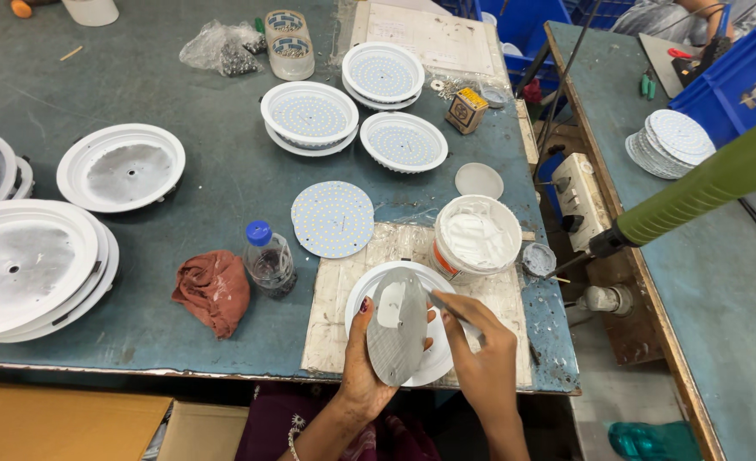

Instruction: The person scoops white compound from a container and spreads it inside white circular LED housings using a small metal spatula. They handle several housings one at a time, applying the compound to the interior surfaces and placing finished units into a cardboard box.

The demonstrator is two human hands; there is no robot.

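Holding a round metal disc [398, 329] on edge over the white lamp shell [433, 363], the left hand [363, 367] is gripping it; the right hand [480, 358] is pinching a thin spreader [446, 309], best spreading paste evenly.

A round grey metal disc [398, 329] stands on edge, low in the middle of the frame, its dull face smeared with a patch of white paste. A thin flat spatula [448, 309] slants against its right side, tip touching the disc.
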